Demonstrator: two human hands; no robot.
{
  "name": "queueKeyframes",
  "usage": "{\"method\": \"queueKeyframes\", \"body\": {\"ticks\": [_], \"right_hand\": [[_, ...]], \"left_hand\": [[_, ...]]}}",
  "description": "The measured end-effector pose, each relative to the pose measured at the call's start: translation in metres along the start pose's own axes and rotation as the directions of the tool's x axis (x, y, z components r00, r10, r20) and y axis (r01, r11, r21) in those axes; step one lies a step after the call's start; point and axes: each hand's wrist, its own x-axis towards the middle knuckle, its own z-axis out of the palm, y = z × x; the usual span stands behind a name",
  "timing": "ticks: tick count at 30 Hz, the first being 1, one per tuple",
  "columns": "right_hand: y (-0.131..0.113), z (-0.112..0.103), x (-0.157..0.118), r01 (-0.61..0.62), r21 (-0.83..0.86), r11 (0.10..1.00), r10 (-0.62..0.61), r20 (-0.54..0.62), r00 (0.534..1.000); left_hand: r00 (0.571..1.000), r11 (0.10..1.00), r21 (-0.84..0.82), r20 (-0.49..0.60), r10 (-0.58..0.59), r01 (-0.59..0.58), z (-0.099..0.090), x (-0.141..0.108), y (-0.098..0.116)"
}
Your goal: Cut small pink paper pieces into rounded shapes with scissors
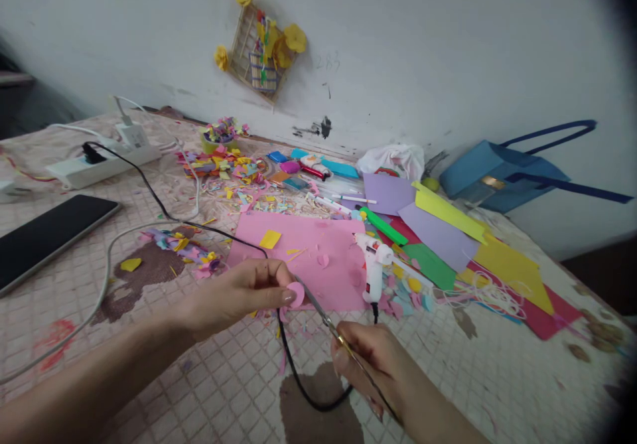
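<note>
Between the thumb and fingers of my left hand (pixel 249 291) is a small round pink paper piece (pixel 297 294). My right hand (pixel 373 358) is closed around a pair of scissors (pixel 326 319), whose blades point up and left and reach the edge of the pink piece. Whether the blades are touching it I cannot tell. Under and beyond both hands lies a pink paper sheet (pixel 308 238) with a yellow square (pixel 270 239) and small scraps on it. A white glue gun (pixel 372 265) rests at the sheet's right side, its black cord running beneath my hands.
On the left are a phone (pixel 50 235) and a white power strip (pixel 104 162) with cables. Coloured paper sheets (pixel 438 231), tangled string (pixel 490 295) and a blue bag (pixel 497 172) lie to the right. Paper scraps (pixel 223 165) are heaped at the back.
</note>
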Motion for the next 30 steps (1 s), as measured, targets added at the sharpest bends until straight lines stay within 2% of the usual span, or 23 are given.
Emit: {"method": "queueKeyframes", "body": {"ticks": [6, 12, 16, 18, 21, 23, 25, 28, 30], "right_hand": [[0.0, -0.003, -0.004, 0.023, -0.04, 0.999, -0.022, 0.024, 0.999], [0.001, -0.006, -0.005, 0.033, -0.074, 0.997, -0.027, 0.076, 0.997], [-0.001, -0.01, -0.007, 0.023, -0.126, 0.992, -0.01, 0.106, 0.994], [0.0, -0.011, -0.007, -0.014, -0.078, 0.997, 0.024, 0.128, 0.991], [0.005, -0.011, -0.005, -0.107, 0.156, 0.982, 0.077, 0.184, 0.98], [0.009, -0.01, -0.001, -0.125, 0.288, 0.95, 0.076, 0.175, 0.982], [0.012, -0.009, 0.006, -0.091, 0.347, 0.933, 0.061, 0.099, 0.993], [0.015, -0.008, 0.016, -0.041, 0.397, 0.917, 0.056, -0.026, 0.998], [0.015, -0.007, 0.02, -0.026, 0.409, 0.912, 0.059, -0.067, 0.996]], "left_hand": [[0.998, 0.999, -0.036, 0.063, 0.007, -0.004, -0.003, 0.0, -0.001], [0.985, 1.0, -0.019, 0.17, 0.003, 0.0, -0.009, 0.001, 0.0], [0.976, 1.0, 0.014, 0.219, -0.003, 0.0, -0.011, 0.0, 0.003], [0.974, 1.0, 0.017, 0.227, -0.005, 0.001, -0.01, 0.0, 0.003], [0.983, 0.999, -0.035, 0.185, 0.01, -0.004, -0.007, 0.001, 0.003], [0.989, 0.994, -0.11, 0.142, 0.033, -0.017, -0.004, 0.002, 0.002], [0.996, 0.988, -0.153, 0.074, 0.039, -0.028, -0.002, 0.003, 0.0], [0.997, 0.993, -0.116, -0.068, 0.027, -0.035, -0.001, 0.005, -0.003], [0.99, 0.993, -0.113, -0.136, 0.024, -0.039, -0.001, 0.006, -0.005]]}}
